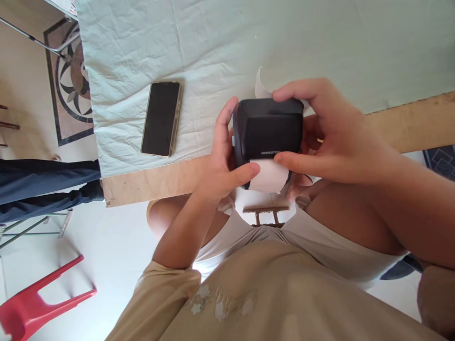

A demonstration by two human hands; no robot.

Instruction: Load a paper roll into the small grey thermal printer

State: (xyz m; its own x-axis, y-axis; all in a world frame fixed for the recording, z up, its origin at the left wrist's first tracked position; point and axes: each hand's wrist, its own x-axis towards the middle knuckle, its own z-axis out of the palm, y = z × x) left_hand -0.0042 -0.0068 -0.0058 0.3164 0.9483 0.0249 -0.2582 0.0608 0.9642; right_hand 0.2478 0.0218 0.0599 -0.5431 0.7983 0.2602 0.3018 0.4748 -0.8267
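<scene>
Between my two hands is a black label printer point(272, 128) with "NIIMBOT" lettering, held above the table's near edge. My left hand point(227, 158) grips its left side, with the thumb lying on the paper at the front. My right hand point(327, 132) holds the right side, its index finger on the top edge and its thumb near the lettering. White paper point(268, 175) comes out on the side facing me. Behind the printer, a curled paper strip point(262, 85) stands up. The printer's underside is hidden.
A smartphone point(161, 118) with a dark screen lies on the pale green tablecloth point(213, 42) to the left. Bare wood point(156, 180) shows along the table's near edge. A red plastic stool point(39, 303) is on the floor at lower left, and another person's dark-trousered legs point(50, 182) are above it.
</scene>
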